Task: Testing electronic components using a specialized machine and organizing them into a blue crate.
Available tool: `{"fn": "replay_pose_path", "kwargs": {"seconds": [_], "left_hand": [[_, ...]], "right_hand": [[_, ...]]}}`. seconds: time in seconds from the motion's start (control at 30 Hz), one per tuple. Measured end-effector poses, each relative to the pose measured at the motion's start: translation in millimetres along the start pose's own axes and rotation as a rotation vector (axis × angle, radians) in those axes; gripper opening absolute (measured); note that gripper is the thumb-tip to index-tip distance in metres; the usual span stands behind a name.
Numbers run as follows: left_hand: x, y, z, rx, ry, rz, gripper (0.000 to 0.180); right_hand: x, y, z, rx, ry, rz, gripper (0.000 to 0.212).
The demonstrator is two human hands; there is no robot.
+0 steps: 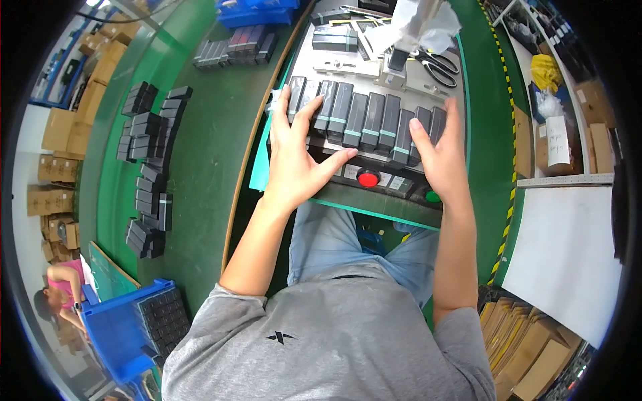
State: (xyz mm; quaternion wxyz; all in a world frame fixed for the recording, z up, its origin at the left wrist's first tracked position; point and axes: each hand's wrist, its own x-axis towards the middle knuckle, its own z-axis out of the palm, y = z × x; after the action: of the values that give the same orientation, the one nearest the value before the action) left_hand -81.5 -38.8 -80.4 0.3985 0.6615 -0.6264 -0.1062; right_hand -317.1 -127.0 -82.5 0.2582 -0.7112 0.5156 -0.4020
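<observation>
Your left hand [292,157] is open, fingers spread over the left end of the row of black boxes [357,120], with the thumb reaching along the row's near side. Your right hand [443,157] is also open at the row's right end, thumb against a box and fingers along the outer side; whether either hand presses firmly cannot be told. The row runs side by side along the near edge of the worktop [428,100], each box banded in pale green.

Below that edge, a red button [368,178] sits between your hands and a green button [433,196] under your right wrist. Beyond the row stands a metal post [393,72], with clear plastic [438,30] above it. Scissors [436,69] lie near the worktop's right edge; a further black stack [334,40] lies toward its far left corner.

On the green table [200,154] to your left, more black boxes [146,125] lie in groups, with a blue crate [257,15] at its far end. A co-worker [63,284] in pink is beyond the blue bin [110,334].
</observation>
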Motion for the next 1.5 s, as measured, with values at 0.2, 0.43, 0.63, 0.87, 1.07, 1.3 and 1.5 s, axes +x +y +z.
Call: {"fn": "replay_pose_path", "kwargs": {"seconds": [0.2,0.43,0.63,0.87,1.07,1.3,1.5], "left_hand": [[6,-6,-15,-0.19,0.086,-0.08,0.1],[-12,-53,-84,-0.613,0.307,-0.269,0.042],[-37,-98,-140,-0.223,0.54,-0.335,0.037],[-12,-170,-227,0.489,0.586,-0.433,0.085],[8,-221,-236,0.689,0.399,-0.456,0.089],[8,-135,-237,0.526,0.636,-0.432,0.046],[38,-84,-201,-0.782,0.218,-0.322,0.039]], "right_hand": [[8,-16,-9,-0.054,-0.185,0.065,0.077],[73,-26,-11,-0.08,-0.089,-0.169,0.044],[138,15,4,-0.023,-0.392,-0.164,0.04],[150,29,0,0.274,-0.316,-0.142,0.038],[77,-15,-32,0.373,-0.125,-0.1,0.037],[-1,-3,-82,0.497,-0.019,-0.007,0.039],[-41,-5,-86,0.689,-0.073,0.065,0.039]]}}
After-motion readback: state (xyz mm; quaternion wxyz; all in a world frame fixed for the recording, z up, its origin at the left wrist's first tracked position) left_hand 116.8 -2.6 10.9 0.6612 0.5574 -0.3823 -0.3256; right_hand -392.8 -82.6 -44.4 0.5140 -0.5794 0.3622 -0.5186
